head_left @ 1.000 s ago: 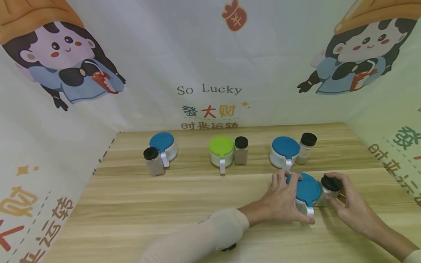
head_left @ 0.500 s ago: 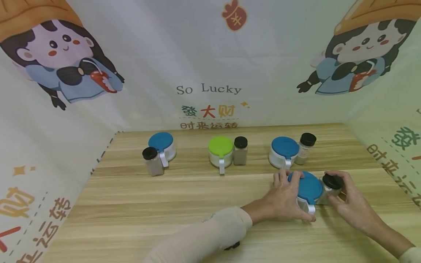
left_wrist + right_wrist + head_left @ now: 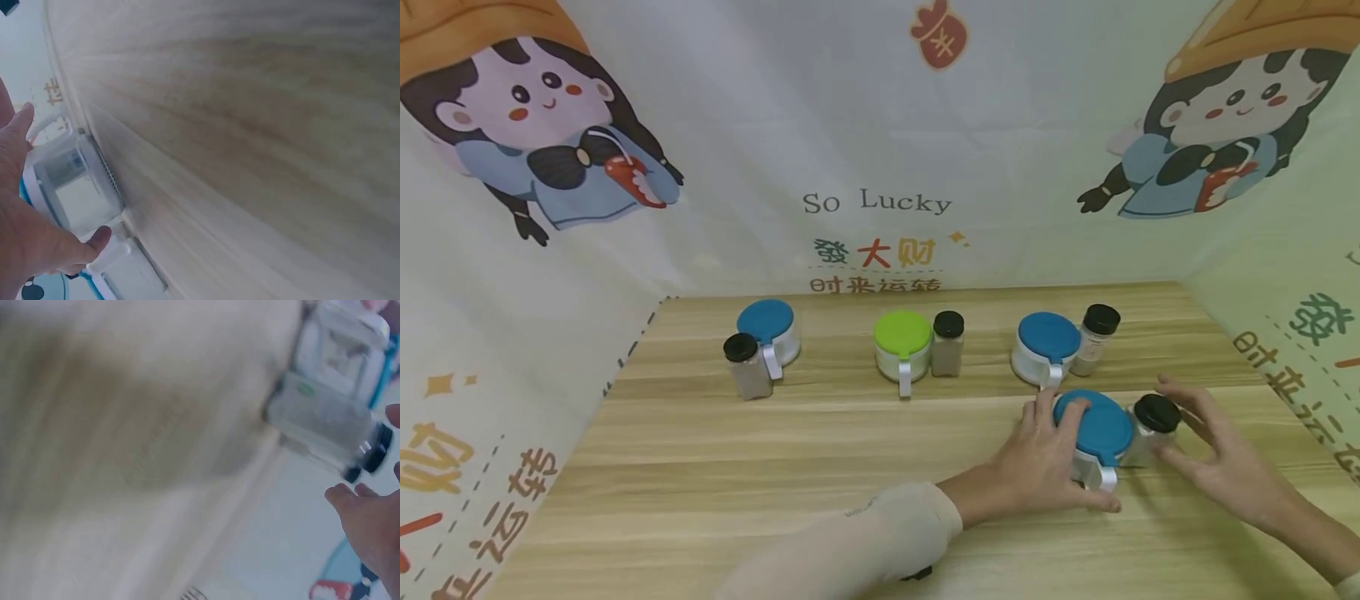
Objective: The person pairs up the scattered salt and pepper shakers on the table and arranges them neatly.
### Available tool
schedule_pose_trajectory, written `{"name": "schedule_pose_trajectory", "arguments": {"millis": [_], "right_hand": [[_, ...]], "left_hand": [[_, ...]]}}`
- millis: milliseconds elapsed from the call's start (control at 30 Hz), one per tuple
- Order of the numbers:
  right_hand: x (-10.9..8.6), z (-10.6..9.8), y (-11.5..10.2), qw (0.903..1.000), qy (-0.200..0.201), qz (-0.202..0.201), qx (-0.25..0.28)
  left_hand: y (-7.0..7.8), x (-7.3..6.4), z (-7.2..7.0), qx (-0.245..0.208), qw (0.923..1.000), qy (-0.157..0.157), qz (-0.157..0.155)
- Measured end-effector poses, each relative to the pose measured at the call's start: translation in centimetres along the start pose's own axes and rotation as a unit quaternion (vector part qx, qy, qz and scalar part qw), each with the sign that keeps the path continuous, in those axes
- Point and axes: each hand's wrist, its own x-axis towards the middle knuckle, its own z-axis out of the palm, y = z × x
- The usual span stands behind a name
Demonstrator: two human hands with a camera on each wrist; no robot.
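My left hand [image 3: 1043,467] holds a clear seasoning jar with a blue lid [image 3: 1093,427] and a white handle at the front right of the table. Its thumb lies near the handle and its fingers reach over the far side; the left wrist view shows the jar's clear body [image 3: 78,187] between them. Right beside that jar stands a square shaker bottle with a black cap [image 3: 1157,413]. Around the bottle's right side my right hand [image 3: 1236,471] is spread, thumb and fingers apart. A gap shows between its fingers and the bottle [image 3: 322,419] in the right wrist view.
Along the back of the wooden table [image 3: 775,475] stand another blue-lidded jar [image 3: 1048,337] with a black-capped bottle [image 3: 1096,342], a green-lidded jar [image 3: 902,335] with a bottle [image 3: 948,346], and a blue-lidded jar [image 3: 767,323] with a bottle [image 3: 748,367]. Printed cloth walls [image 3: 1015,150] surround it.
My right hand has let go of the black-capped bottle, its fingers spreading and drawing back to the right. My left hand stays at the blue-lidded jar.
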Motion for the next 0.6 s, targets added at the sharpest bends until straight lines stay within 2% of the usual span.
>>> {"name": "schedule_pose_trajectory", "arguments": {"millis": [133, 300, 367, 500, 600], "right_hand": [[0.4, -1.2, -0.6, 0.9992, 0.012, -0.031, -0.022], [1.5, -1.4, -2.8, 0.9984, 0.013, -0.010, -0.055], [2.2, -1.3, -4.3, 0.9988, 0.013, 0.014, -0.044], [3.7, -0.6, -6.5, 0.9995, 0.010, 0.029, -0.006], [4.5, 0.2, -8.1, 0.9997, -0.004, 0.017, 0.018]], "left_hand": [[-0.7, -1.0, -1.2, -0.012, 0.9995, 0.019, 0.024], [-2.0, -2.3, -3.8, -0.033, 0.9960, 0.054, 0.063], [-2.7, -3.0, -5.0, -0.030, 0.9945, 0.062, 0.078], [-4.5, -4.4, -7.7, -0.040, 0.9922, 0.075, 0.091], [-6.0, -5.5, -9.8, -0.072, 0.9887, 0.095, 0.091]]}}
